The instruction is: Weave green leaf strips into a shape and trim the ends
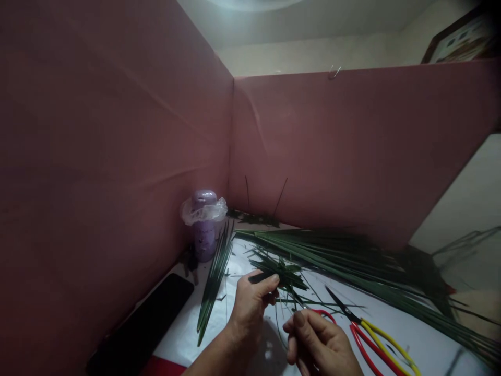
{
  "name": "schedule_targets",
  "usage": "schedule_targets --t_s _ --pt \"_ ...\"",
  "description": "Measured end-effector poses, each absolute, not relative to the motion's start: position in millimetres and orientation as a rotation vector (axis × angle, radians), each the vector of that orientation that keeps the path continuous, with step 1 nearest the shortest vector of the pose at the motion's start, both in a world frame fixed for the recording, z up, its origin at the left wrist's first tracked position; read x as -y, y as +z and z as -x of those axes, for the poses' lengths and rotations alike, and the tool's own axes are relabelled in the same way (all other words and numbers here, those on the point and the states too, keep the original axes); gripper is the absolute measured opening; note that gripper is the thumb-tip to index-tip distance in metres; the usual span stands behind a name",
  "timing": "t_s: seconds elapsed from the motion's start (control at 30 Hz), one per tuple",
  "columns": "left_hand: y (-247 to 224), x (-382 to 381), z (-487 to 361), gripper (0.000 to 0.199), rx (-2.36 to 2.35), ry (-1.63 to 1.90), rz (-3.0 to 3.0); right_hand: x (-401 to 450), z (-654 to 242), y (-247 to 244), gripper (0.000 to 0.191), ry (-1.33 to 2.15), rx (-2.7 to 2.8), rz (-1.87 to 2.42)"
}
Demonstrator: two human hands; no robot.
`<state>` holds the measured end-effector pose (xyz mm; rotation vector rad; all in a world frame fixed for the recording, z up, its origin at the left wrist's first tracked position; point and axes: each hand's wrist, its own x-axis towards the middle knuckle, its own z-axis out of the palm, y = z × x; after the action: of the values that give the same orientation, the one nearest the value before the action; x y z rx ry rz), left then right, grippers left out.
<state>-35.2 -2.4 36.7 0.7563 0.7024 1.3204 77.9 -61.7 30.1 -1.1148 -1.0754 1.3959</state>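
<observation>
My left hand point(256, 297) is closed around a bunch of cut and folded green leaf strips point(285, 274), pinched between thumb and fingers. A dark flat piece point(260, 277) lies under that thumb. Just to the lower right, my right hand point(319, 342) has its thumb and fingertips pressed together; what they pinch, if anything, is too small to make out. A thin strand curves down between the two hands. Behind the right fingers shows a red loop handle point(325, 314), partly hidden. Scissors with red and yellow handles point(370, 334) lie to the right, blades slightly apart.
Long green leaves point(332, 261) stretch across the back and right of the white tabletop point(238, 261). A smaller leaf bundle point(215, 287) lies left, near a purple cup point(204, 235) in clear plastic, keys point(192, 263) and a black phone-like slab point(148, 324). Pink partitions point(313, 146) enclose the table.
</observation>
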Motion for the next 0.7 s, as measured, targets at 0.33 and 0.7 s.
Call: schedule_targets --t_s 0.33,0.7 --pt "39 6 34 0.017 -0.691 1.331 -0.969 55 -91 28 0.045 1.585 1.070 1.056" --pt "44 10 34 0.018 -0.776 1.377 -1.018 55 -91 29 0.046 1.617 1.017 1.025"
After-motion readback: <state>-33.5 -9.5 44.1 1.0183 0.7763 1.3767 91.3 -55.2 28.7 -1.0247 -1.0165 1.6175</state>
